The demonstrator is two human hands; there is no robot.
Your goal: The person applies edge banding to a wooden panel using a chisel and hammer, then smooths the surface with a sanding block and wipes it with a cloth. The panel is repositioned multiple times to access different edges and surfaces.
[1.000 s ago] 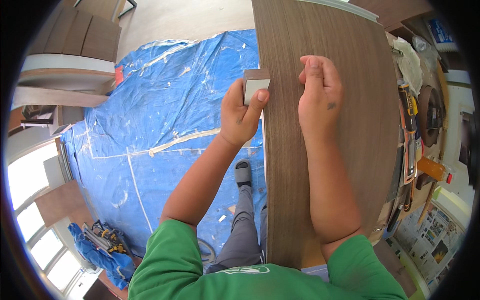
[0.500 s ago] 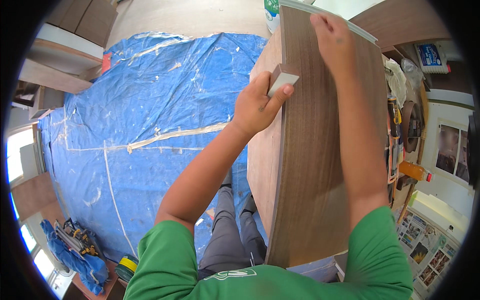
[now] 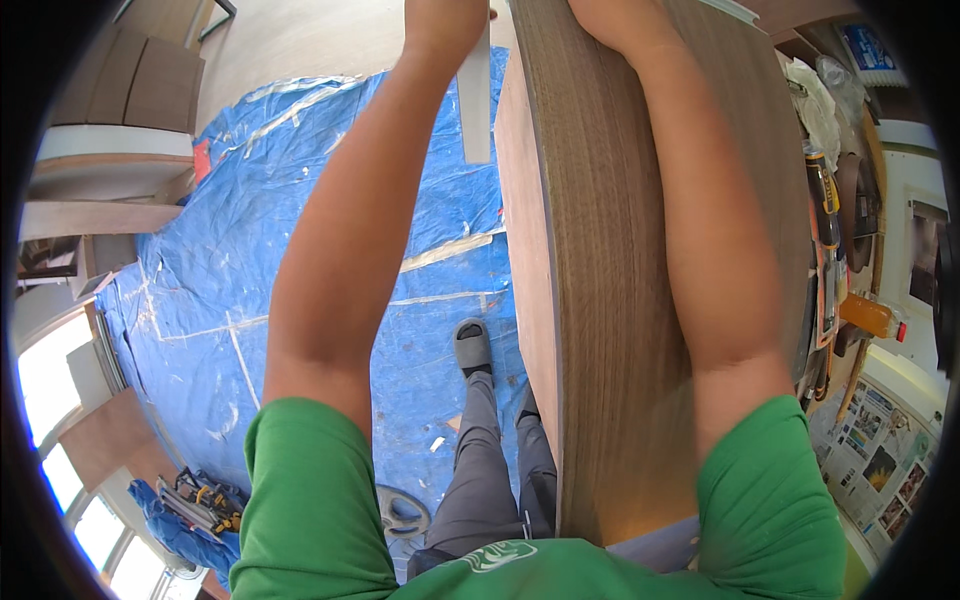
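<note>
My left hand (image 3: 445,25) is up at the top edge, left of the panel, closed around a narrow piece with a pale face (image 3: 475,105), which extends back toward me over the blue sheet. My right hand (image 3: 605,20) lies at the far end of a dark wood-grain panel (image 3: 600,300), close to its left edge; its fingers run out of the picture. A lighter wood face (image 3: 525,250) shows along the panel's left side.
A blue tarp (image 3: 210,330) covers the floor around my feet. Boards and cabinet parts (image 3: 160,90) stand at left, above a bundle of tools (image 3: 195,500). Hand tools (image 3: 825,190), an orange bottle (image 3: 870,318) and newspaper (image 3: 870,440) line the right side.
Both arms have stretched forward to the top of the picture. My left hand has moved away from me and turned, so the held piece now points back toward me.
</note>
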